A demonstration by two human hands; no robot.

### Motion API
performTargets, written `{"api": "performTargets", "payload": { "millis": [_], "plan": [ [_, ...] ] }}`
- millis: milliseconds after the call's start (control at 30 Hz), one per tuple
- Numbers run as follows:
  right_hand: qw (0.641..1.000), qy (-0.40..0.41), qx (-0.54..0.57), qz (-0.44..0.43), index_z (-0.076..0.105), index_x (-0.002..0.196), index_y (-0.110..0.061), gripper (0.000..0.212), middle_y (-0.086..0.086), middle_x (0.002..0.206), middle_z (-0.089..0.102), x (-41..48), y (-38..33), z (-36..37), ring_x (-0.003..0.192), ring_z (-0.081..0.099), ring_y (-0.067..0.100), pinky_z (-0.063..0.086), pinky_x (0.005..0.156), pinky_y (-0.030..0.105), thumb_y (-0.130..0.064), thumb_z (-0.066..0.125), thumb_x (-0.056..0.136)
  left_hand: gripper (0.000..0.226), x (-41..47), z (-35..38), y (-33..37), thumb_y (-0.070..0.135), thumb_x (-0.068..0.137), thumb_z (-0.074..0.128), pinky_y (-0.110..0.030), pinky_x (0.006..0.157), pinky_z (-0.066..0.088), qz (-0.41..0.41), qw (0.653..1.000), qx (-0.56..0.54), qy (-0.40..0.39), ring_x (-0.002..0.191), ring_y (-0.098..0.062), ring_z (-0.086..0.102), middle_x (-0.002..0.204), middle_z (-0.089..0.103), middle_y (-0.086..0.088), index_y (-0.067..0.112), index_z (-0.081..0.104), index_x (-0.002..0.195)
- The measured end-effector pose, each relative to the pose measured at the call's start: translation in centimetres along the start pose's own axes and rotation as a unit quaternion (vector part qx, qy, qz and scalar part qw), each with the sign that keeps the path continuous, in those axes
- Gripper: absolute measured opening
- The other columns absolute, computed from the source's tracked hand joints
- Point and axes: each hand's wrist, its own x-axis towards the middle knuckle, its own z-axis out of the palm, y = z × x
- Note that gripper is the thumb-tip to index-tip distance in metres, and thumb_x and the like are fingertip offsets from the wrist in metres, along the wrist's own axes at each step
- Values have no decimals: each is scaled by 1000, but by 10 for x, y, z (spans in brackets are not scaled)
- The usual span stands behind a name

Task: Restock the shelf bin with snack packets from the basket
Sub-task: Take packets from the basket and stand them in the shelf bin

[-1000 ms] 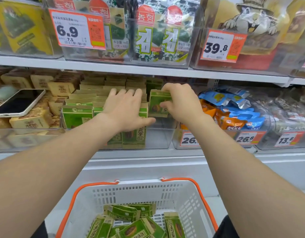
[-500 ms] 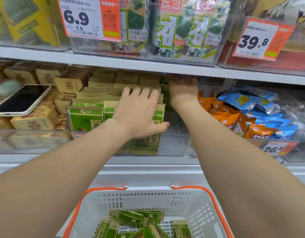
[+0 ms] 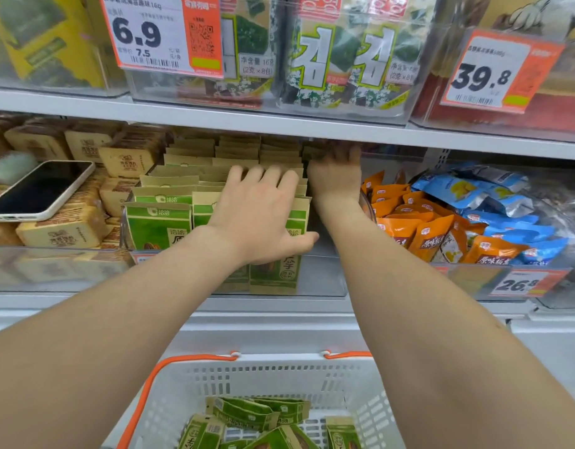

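One flat left hand (image 3: 257, 218) is pressing seemingly light, floppy packets (image 3: 156, 228), probably best pinched topside; right hand (image 3: 336, 176) is hiding its hold.

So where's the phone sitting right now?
In the head view, the smartphone lies screen-up at far left of the middle shelf, on top of the tan packets, left of the green snack packets.

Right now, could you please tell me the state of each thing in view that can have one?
left hand: open, flat on the shelved packets.
right hand: deep at the bin's back, grip unclear.
shelf bin: mostly filled, gap at right front.
basket: holds loose packets.
phone: face up, screen dark.
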Motion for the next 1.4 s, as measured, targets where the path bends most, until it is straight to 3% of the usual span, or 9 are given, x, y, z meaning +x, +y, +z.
{"api": "performTargets", "payload": {
  "millis": [133,333,600,700,867,967,1033,1233,1400],
  "plan": [
    [992,-62,1,-112,69,114,-26,18,3,122,69,-4,3,6,127,54,29,30,111,44,-26,62,98,87,0,-2,-1,91,77,40,-48,96,40,2,1000,4,-16,112,-33,58,123,63,-7,18,51,122],
    [977,-142,-58,-150,37,154,-23,78,14,155,38,-16,3,6,145,36,34,23,118,51,-45,72,88,101,0,-9,1,98,73,36,-49,104,37,-7,998,16,-54,120,-34,55,131,61,-8,16,51,132],
    [976,-124,-17,-178,62,133,-25,41,10,144,55,-60,28,-42,140,42,36,23,119,56,-34,70,94,109,-14,-19,9,94,71,49,-54,113,35,-9,1000,9,-17,125,-35,52,137,56,-9,11,46,142],
    [982,-60,32,-179,65,126,-17,31,13,135,58,-90,42,-63,130,50,34,35,110,50,-28,65,97,85,-25,-26,12,76,77,66,-48,98,41,38,998,-16,47,112,-33,48,125,52,-9,15,49,133],
    [984,33,93,-151,62,110,-14,20,11,110,65,-141,48,-78,103,59,33,40,80,42,-20,54,93,28,-48,-24,27,4,70,77,-40,60,32,172,979,-20,109,73,-34,51,80,54,-12,11,55,87],
    [978,6,119,-173,55,111,-15,20,8,101,70,-180,45,-79,90,68,34,34,65,37,-24,56,93,33,-72,0,30,-3,63,81,-33,44,30,255,967,21,24,57,-32,58,65,58,-8,10,62,87],
    [971,-43,133,-194,52,115,-15,22,7,102,71,-208,43,-73,90,71,35,33,62,35,-21,56,94,27,-88,10,38,9,77,76,-31,48,31,279,955,63,-77,68,-31,66,75,66,-3,15,67,101],
    [928,-231,93,-277,60,103,-21,7,2,97,61,-268,26,-42,87,64,30,38,66,35,-20,58,96,17,-141,44,79,27,98,60,-35,69,51,154,892,-1,-425,93,-29,67,105,67,-2,19,67,111],
    [906,-282,88,-304,44,93,-20,14,-1,81,43,-296,4,-17,79,51,27,41,68,36,-15,56,98,14,-198,102,99,19,98,60,-37,75,57,116,838,-31,-532,88,-24,64,86,56,2,18,55,85]
  ]
}}
